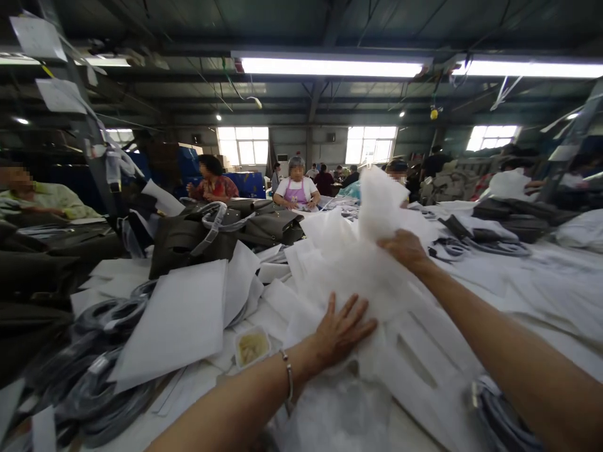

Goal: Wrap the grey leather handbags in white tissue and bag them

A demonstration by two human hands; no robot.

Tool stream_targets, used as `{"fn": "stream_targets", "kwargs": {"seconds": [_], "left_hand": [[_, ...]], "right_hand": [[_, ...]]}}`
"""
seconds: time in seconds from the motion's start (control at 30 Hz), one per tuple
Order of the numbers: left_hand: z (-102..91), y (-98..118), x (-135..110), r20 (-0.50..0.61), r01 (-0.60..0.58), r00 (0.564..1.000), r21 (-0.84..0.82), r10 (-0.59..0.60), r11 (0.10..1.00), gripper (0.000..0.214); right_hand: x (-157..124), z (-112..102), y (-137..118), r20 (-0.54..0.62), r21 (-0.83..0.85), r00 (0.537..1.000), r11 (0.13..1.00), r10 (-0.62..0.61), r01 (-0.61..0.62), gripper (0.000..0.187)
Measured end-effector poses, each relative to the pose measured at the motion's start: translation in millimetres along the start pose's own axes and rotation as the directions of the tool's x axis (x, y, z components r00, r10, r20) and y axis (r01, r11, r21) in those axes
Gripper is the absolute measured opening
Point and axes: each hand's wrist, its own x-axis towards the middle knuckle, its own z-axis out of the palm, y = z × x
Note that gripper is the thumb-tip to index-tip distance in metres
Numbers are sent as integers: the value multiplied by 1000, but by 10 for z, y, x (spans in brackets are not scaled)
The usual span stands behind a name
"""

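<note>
My left hand lies flat with fingers spread on a heap of thin white non-woven fabric in front of me. A thin bracelet circles that wrist. My right hand reaches further out and grips an upper fold of the same white fabric, lifting it into a peak. Below the hands lie white die-cut bag sheets with handle slots.
Loose white sheets cover the table's left part, with a small plastic tub among them. Dark handbags are stacked behind; wrapped dark straps lie at left and bottom right. Several other workers sit at the far tables.
</note>
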Motion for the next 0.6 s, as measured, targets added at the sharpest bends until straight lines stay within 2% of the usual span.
{"fn": "stream_targets", "kwargs": {"seconds": [0.07, 0.17, 0.23, 0.3, 0.33, 0.37, 0.43, 0.53, 0.6], "left_hand": [[-58, -372, 184, 25, 64, 998, 40, -65, 997, 50], [-198, -1143, 272, 87, 289, 951, 89, -296, 953, 46], [-255, -1661, 148, 106, 375, 917, 101, -385, 922, 48], [-254, -2051, -56, 142, 371, 914, 78, -379, 925, 48], [-235, -2179, -159, 157, 356, 920, 57, -360, 933, 48], [-211, -2260, -250, 164, 347, 923, 37, -348, 937, 49], [-172, -2290, -376, 161, 336, 929, -1, -332, 942, 49], [-233, -2085, -408, 45, 379, 925, -39, -377, 925, 29], [-367, -1855, -333, -61, 409, 909, -47, -412, 911, 17]], "right_hand": [[109, 222, -385, 94, -90, 982, 981, -161, 169, 34], [217, 544, -827, 254, -155, 908, 912, -334, 379, 41], [264, 747, -972, 336, -188, 872, 882, -356, 432, 36], [262, 950, -979, 417, -220, 852, 874, -316, 432, 33], [231, 1051, -938, 458, -231, 842, 877, -284, 422, 34], [179, 1151, -875, 496, -236, 831, 882, -251, 408, 35], [30, 1327, -723, 539, -231, 817, 897, -204, 376, 39], [-169, 1448, -558, 556, -181, 811, 926, -182, 332, 46], [-204, 1377, -541, 573, -105, 796, 945, -196, 308, 57]]}}
